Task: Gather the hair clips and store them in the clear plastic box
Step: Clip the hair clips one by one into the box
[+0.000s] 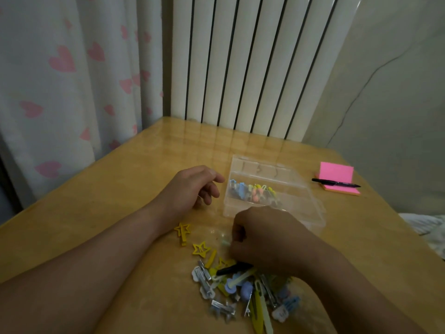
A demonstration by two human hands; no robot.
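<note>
1. The right hand [262,237] is curled into a tight grip at the top of the loose hair clips [243,288]; I cannot tell what it pinches, if anything.
2. The left hand [192,186] rests slack and part-open, holding nothing, just beside the clear plastic box [298,201], probably to steady it.
3. The box sits lid-open on the bench [134,169] just beyond the pile, some clips inside, keeping each carry short.

The wooden table [120,189] carries a clear plastic box [310,208] at centre, scattered hair clips [240,285] at six o'clock, pink sticky notes [337,174] with a black pen [334,182] at three o'clock.
</note>
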